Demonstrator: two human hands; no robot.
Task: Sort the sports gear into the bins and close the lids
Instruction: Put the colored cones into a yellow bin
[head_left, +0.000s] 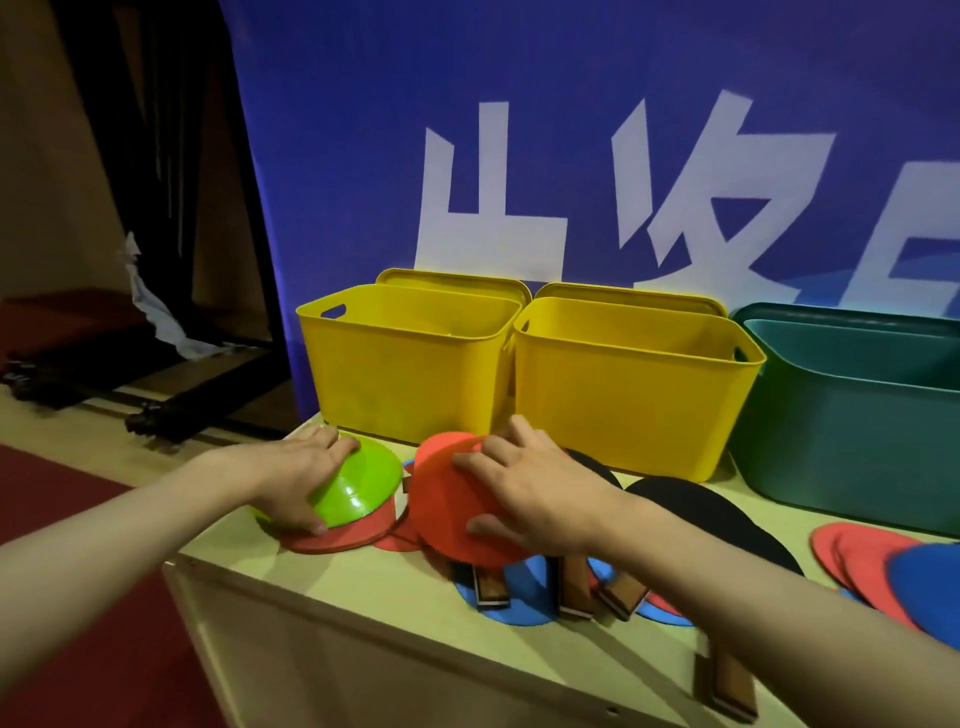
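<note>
Under right hand (524, 496), paddle (457, 514) handle-down.

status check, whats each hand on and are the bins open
Left hand grips green cone. Right hand holds red paddle. Both yellow bins open, lids behind. Paddles piled underneath.

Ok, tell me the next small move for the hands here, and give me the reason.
Probably lift the green cone with the left hand and drop it into the left yellow bin. The hand already grips the cone's rim, and that bin stands open just behind it, its lid propped at the back. The right hand holds the red paddle, which can follow.
</note>
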